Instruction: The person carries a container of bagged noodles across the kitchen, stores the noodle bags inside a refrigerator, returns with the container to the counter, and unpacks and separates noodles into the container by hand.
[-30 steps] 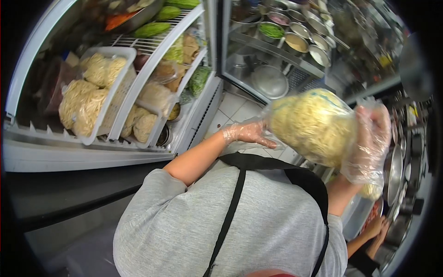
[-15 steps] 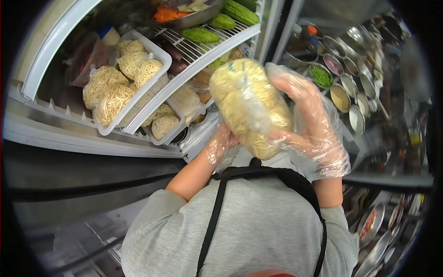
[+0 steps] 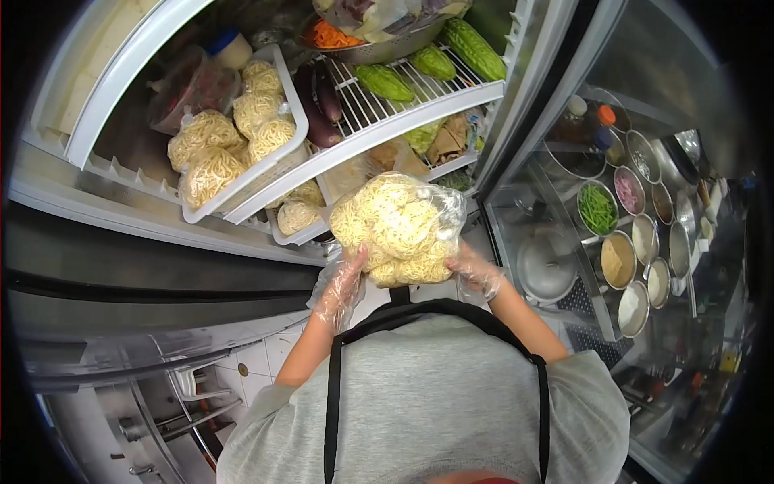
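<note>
A clear plastic bag of yellow noodles (image 3: 395,222) is held in front of my chest, between both hands. My left hand (image 3: 343,284), in a clear plastic glove, grips its lower left side. On its lower right side is my right hand (image 3: 477,270), gloved the same way, with fingers partly hidden by the bag. Beyond the bag, a white basket (image 3: 292,105) in the open fridge holds several bags of noodles (image 3: 214,171). More bagged noodles (image 3: 298,216) lie in a lower container, partly covered by the shelf edge.
Green bitter gourds (image 3: 385,82) and dark eggplants (image 3: 322,105) lie on the fridge's wire shelf, near a metal colander (image 3: 379,52). The glass door (image 3: 516,194) stands at the right, with bowls of ingredients (image 3: 619,260) seen through it. A metal rack (image 3: 153,403) is lower left.
The noodle bag has moved left, then down to my chest. My right hand has moved from its right side to the lower right edge. The fridge shelves show more fully.
</note>
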Motion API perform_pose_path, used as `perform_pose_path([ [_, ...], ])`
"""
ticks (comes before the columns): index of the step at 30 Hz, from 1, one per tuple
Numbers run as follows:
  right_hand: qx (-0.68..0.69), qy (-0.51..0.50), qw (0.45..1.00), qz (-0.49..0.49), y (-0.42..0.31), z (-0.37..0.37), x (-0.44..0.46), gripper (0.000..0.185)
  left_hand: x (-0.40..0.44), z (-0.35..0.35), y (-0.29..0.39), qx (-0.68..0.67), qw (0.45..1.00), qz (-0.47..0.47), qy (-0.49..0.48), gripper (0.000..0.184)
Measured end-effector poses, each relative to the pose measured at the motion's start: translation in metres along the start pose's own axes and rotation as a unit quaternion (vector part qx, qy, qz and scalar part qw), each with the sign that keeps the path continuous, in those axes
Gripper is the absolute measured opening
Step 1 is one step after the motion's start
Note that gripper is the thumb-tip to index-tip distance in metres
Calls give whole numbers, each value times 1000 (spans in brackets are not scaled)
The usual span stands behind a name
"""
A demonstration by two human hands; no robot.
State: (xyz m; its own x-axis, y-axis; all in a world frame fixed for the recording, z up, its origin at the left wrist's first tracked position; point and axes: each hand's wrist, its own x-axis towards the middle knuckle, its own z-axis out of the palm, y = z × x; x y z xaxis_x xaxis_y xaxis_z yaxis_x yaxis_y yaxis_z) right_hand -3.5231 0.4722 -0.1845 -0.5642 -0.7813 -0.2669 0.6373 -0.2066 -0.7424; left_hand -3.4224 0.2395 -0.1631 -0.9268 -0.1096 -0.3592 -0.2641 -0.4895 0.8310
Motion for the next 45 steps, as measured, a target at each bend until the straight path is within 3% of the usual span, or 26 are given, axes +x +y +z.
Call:
perform_pose_path([
  [3, 96, -50, 992, 58, -4, 8, 26, 84, 11, -20, 7, 47, 998, 5, 37, 83],
  [9, 124, -47, 991, 11, 2, 24, 95, 70, 59, -55, 38, 187, 976, 82, 72, 96],
  [12, 119, -28, 992, -16, -14, 32, 129, 61, 89, -66, 51, 174, 974, 135, 55, 95],
  [13, 113, -23, 993, -22, -19, 33, 140, 58, 100, -72, 54, 170, 972, 151, 58, 82],
  [14, 108, -19, 994, -28, -24, 32, 150, 55, 121, -94, 42, 171, 972, 154, 56, 82],
  [18, 110, -26, 992, -64, -27, 12, 208, 44, 168, -114, 59, 200, 959, 167, 108, 80],
  [19, 123, 9, 990, -70, -46, 29, 204, 38, 182, -115, 68, 214, 953, 172, 126, 79],
  [20, 116, 5, 991, -65, -36, 11, 221, 38, 193, -117, 74, 225, 947, 174, 147, 79],
  [22, 216, 128, 965, -74, -17, -28, 275, 40, 214, -124, 81, 243, 935, 178, 189, 78],
  [23, 209, 125, 966, -82, -25, -34, 290, 40, 219, -128, 80, 255, 928, 175, 208, 77],
  [29, 92, 74, 988, -99, -72, -38, 321, 42, 250, -152, 86, 293, 895, 179, 284, 74],
  [33, -102, 37, 989, -97, -59, -8, 341, 43, 249, -158, 74, 326, 873, 172, 320, 72],
  [39, -457, -34, 879, -131, 1, 63, 362, 45, 229, -160, 57, 361, 847, 162, 355, 68],
  [45, -579, -45, 800, -151, 9, 57, 368, 46, 232, -167, 55, 401, 819, 164, 376, 65],
])
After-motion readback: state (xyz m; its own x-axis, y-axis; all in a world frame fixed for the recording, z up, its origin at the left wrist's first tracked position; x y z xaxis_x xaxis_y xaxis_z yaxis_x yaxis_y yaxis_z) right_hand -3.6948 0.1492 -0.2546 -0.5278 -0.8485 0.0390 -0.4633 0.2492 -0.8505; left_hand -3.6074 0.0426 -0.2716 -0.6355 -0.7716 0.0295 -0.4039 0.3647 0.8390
